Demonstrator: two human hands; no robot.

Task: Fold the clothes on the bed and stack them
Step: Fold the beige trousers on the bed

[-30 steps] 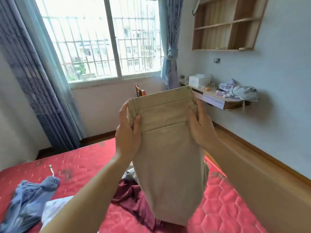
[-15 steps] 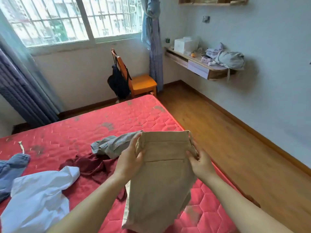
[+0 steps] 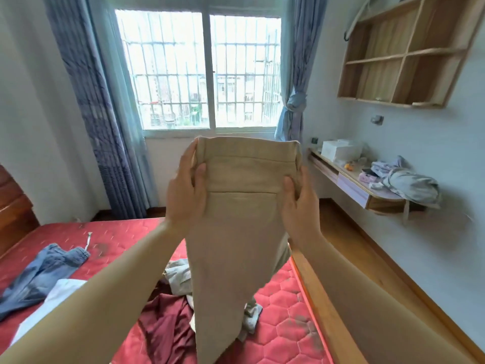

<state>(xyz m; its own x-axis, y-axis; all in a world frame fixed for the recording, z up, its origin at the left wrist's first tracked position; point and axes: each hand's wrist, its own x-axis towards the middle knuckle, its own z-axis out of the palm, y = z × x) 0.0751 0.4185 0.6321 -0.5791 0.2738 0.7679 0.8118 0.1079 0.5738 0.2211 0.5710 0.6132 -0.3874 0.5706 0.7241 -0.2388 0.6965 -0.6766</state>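
Observation:
I hold beige trousers (image 3: pixel 236 245) up in front of me by the waistband, legs hanging down over the red quilted mattress (image 3: pixel 283 334). My left hand (image 3: pixel 186 195) grips the left end of the waistband, thumb on the front. My right hand (image 3: pixel 299 203) grips the right end the same way. On the bed below lie a maroon garment (image 3: pixel 165 324), a grey-white garment (image 3: pixel 178 277), a white garment (image 3: pixel 52 300) and blue jeans (image 3: pixel 42 274).
A wooden floor (image 3: pixel 367 271) runs along the bed's right side. A wall desk (image 3: pixel 351 185) with clothes and a white box sits on the right, wooden shelves (image 3: pixel 404 53) above it. A barred window (image 3: pixel 207 74) with blue curtains faces me. A wooden headboard (image 3: pixel 13 206) stands at left.
The trousers dropped low over the mattress half a second ago; both hands have lifted them back up to window height, and my view has tilted up again.

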